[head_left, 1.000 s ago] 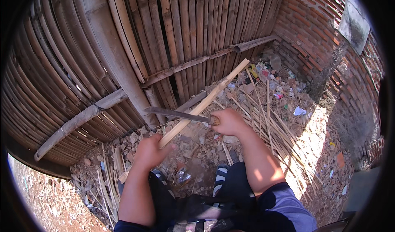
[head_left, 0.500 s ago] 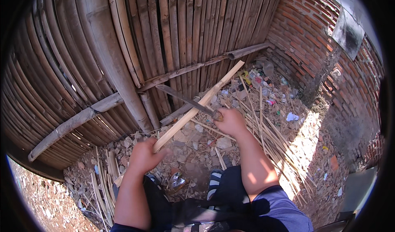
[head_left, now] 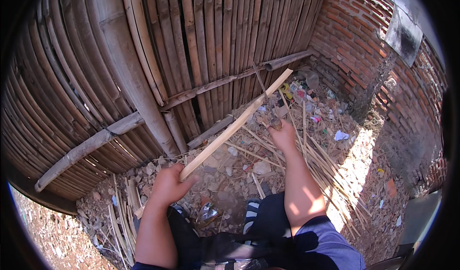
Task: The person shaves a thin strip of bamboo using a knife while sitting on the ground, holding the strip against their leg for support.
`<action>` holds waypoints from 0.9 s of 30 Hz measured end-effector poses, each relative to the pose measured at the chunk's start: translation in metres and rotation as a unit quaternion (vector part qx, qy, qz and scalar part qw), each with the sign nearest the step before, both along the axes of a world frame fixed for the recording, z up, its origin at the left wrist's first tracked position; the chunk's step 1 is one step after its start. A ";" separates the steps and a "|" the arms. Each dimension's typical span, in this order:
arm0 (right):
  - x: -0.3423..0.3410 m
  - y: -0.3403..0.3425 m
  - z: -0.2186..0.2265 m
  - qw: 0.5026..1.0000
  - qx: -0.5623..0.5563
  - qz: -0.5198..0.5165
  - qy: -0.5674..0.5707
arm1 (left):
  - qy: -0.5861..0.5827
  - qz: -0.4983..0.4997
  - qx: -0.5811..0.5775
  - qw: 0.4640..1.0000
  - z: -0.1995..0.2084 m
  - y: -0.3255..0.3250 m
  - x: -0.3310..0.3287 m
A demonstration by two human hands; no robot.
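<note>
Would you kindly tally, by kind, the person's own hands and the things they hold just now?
Bare hands: 2 (left hand, right hand)
Long, flat, pale wood-like strip, in the left hand: 1
Long, narrow, dark-bladed knife, in the right hand: 1
Total: 4

Left forearm [head_left: 156,236] came up from the lower edge, near vertical, slight lean to the right. Left hand [head_left: 168,183] was closed in a grip, thumb stuck out toward the right; the other fingers were mostly hidden. Right forearm [head_left: 303,188] reached farther forward, angled up and a bit inward. Right hand [head_left: 284,137] was also in a closed grip, well apart from the left one. Both forearms bare; sunlight patches sat low on the right.
</note>
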State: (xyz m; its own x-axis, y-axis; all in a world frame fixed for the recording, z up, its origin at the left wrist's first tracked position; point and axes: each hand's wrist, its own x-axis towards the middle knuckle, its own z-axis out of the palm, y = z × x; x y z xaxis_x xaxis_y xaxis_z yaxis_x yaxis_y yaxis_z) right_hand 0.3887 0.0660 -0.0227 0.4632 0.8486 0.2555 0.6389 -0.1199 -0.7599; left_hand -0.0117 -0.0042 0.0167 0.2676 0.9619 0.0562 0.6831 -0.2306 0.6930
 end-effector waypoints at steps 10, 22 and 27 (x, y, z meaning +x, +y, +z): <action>-0.058 -0.012 0.026 0.934 -0.073 0.239 -0.257 | 0.050 0.017 0.006 0.999 -0.004 0.002 -0.003; -0.048 -0.011 0.034 0.978 -0.113 0.102 -0.141 | 0.086 0.013 0.035 0.996 0.000 0.000 0.003; -0.059 -0.018 0.046 0.936 -0.125 0.225 -0.240 | 0.074 0.030 0.023 0.997 0.003 -0.003 0.000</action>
